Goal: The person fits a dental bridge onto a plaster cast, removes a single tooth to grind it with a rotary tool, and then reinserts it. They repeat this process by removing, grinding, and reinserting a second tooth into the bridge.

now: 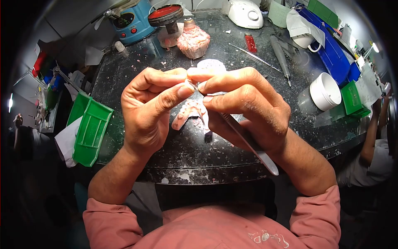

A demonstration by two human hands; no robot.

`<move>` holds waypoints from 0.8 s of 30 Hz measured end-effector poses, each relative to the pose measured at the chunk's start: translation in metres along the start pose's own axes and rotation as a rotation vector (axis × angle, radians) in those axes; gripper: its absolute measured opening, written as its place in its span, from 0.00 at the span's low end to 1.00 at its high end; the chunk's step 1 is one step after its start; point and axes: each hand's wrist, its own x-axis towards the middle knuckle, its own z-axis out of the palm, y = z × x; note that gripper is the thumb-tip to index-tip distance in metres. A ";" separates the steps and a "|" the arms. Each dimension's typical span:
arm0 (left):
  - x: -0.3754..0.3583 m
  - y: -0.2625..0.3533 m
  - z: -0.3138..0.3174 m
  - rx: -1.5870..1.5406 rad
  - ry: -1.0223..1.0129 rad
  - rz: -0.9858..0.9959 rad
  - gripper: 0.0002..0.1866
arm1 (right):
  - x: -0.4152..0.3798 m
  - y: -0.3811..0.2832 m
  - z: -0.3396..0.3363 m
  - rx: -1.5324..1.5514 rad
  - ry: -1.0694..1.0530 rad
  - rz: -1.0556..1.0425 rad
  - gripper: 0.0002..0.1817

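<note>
My left hand (151,99) is closed, thumb and index finger pinching something too small to make out. Its fingertips meet those of my right hand (248,99) above the table. The right fingers are wrapped round a slim metal dental tool (253,145), whose flat, rounded end points down towards me. The tool's thin tip is close to the left thumb and partly hidden by fingers. Just below the hands, a horseshoe-shaped dental model (179,119) with pink material and teeth lies on the table, its right side partly covered by my right hand.
On the dark, speckled table (166,159) are a burner-like lump with pink wax (194,43), a red dish (166,13), a blue machine (132,23), a handpiece (280,58), a metal instrument (255,57) and a white tub (325,92). A green tray (93,133) stands left. Another person's arm (371,135) shows right.
</note>
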 end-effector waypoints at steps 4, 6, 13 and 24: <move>0.001 0.000 0.000 -0.031 -0.004 -0.013 0.09 | 0.001 0.004 0.000 0.082 0.033 -0.001 0.14; 0.002 0.000 0.000 -0.046 -0.008 -0.009 0.09 | 0.001 0.004 0.001 0.085 0.028 -0.016 0.14; 0.001 0.001 -0.002 -0.010 -0.020 0.009 0.08 | 0.002 0.004 0.000 0.075 0.008 0.014 0.13; 0.000 -0.002 -0.002 -0.038 0.005 -0.059 0.08 | 0.000 -0.001 -0.001 0.048 -0.008 0.045 0.13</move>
